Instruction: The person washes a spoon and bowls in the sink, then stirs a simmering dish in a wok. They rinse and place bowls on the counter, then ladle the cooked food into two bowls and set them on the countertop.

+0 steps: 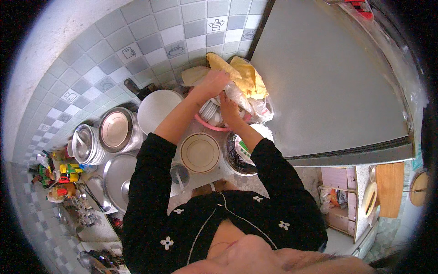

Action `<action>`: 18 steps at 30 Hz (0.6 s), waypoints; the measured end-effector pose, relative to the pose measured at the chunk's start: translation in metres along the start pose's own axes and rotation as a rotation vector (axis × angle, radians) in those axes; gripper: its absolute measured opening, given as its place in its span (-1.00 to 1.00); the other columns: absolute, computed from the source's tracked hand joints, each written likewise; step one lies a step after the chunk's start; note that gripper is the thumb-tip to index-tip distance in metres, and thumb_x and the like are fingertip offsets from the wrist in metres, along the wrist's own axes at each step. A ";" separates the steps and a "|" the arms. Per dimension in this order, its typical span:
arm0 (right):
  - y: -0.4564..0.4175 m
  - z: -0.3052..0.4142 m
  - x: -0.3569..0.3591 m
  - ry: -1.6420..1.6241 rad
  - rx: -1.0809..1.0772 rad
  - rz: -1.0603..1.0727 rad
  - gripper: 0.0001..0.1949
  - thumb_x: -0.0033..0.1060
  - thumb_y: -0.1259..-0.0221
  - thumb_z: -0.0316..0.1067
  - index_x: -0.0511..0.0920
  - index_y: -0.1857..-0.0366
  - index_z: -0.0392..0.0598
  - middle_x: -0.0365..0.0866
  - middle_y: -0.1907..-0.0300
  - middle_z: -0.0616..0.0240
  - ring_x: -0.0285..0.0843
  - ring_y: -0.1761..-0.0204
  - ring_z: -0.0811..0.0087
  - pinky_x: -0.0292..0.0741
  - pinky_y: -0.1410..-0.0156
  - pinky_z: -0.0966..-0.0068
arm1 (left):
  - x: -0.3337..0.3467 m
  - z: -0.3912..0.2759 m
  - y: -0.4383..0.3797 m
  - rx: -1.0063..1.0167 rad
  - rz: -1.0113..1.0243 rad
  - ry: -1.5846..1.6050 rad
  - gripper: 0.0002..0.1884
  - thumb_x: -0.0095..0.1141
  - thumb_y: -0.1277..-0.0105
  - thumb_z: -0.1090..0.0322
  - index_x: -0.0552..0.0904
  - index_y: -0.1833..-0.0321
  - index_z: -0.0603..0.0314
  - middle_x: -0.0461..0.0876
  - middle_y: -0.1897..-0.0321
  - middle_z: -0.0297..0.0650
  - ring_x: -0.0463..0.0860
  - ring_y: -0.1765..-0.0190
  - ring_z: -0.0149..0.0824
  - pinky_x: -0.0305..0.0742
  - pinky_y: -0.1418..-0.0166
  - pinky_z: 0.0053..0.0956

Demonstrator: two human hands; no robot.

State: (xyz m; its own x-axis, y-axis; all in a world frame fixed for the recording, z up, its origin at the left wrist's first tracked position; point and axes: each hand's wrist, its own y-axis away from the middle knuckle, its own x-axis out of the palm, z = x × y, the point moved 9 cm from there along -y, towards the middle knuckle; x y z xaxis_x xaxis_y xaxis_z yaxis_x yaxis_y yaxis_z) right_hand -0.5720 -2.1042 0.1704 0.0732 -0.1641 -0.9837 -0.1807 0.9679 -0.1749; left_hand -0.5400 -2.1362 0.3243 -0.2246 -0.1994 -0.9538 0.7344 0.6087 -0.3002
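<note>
A pink basin (pixel 213 126) holds several white dishes (pixel 208 110), stood on edge at its left side. My left hand (pixel 216 83) reaches over the back of the basin, its fingers curled at the edge of a crumpled yellow cloth (pixel 251 77). Lower down, my right hand (pixel 228 109) is over the basin, against a clear plastic bag (pixel 236 94); its fingertips are partly hidden. In front of the basin lies a cream plate with a brown rim (pixel 200 153). A round container with a dark side and printed lid (pixel 239 150) is below my right forearm.
A large grey panel (pixel 335 78) stands close on the right. Along the tiled wall (pixel 137 37) are a round white lid (pixel 159 109), stacked bowls (pixel 85 144), a pinkish plate (pixel 115 127) and a metal tray (pixel 118 179). A white plastic bag (pixel 262 111) sits beside the basin.
</note>
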 end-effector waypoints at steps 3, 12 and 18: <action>0.010 -0.002 0.002 0.013 -0.050 -0.003 -0.31 0.19 0.01 -0.35 0.19 -0.29 -0.20 0.45 -0.11 -0.09 0.50 -0.09 -0.02 0.48 -0.14 0.13 | 0.006 0.006 0.011 -0.058 0.052 0.056 -0.86 0.02 -0.13 0.46 0.58 0.27 0.27 0.61 0.24 -0.01 0.62 0.12 0.01 0.54 0.10 -0.17; 0.061 0.018 -0.052 -0.291 -0.099 0.377 -0.59 0.22 -0.05 -0.17 0.52 0.06 -0.24 0.55 0.04 -0.13 0.56 0.01 -0.04 0.46 -0.12 0.12 | 0.070 0.021 0.095 -0.083 0.028 0.152 -0.76 0.03 -0.20 0.34 0.57 0.09 0.22 0.59 0.10 -0.01 0.57 -0.02 0.01 0.47 -0.04 -0.08; 0.079 0.020 -0.107 -0.233 -0.202 0.352 -0.66 0.17 -0.14 -0.17 0.55 0.07 -0.13 0.57 0.09 -0.09 0.56 0.07 -0.08 0.47 -0.04 0.08 | 0.101 -0.022 0.157 -0.246 0.423 0.237 -0.47 0.15 -0.22 0.02 0.50 -0.12 0.27 0.53 -0.06 0.02 0.50 -0.14 0.01 0.41 -0.18 -0.05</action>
State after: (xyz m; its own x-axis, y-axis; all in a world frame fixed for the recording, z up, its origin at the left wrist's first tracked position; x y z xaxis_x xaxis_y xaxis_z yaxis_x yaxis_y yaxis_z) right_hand -0.5745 -2.0059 0.2628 0.1876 0.2368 -0.9533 -0.4193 0.8969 0.1403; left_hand -0.4621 -2.0440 0.1803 -0.1011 0.2631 -0.9595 0.6269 0.7657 0.1439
